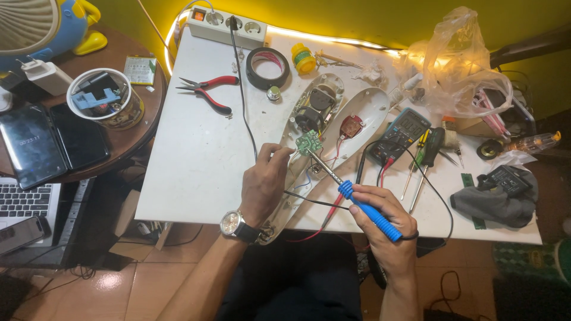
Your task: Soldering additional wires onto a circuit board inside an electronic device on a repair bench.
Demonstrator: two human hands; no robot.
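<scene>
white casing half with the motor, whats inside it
Inside the open white casing half sit a dark round motor and thin wires. The left hand covers its lower end, so anything there is hidden.

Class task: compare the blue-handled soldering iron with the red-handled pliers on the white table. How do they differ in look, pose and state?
The soldering iron has a blue grip; the pliers have red handles. The right hand holds the soldering iron with its tip at the small green circuit board; the pliers lie untouched, flat on the white table. The iron is a single rod; the pliers fork into two handles. Both are hand tools.
</scene>
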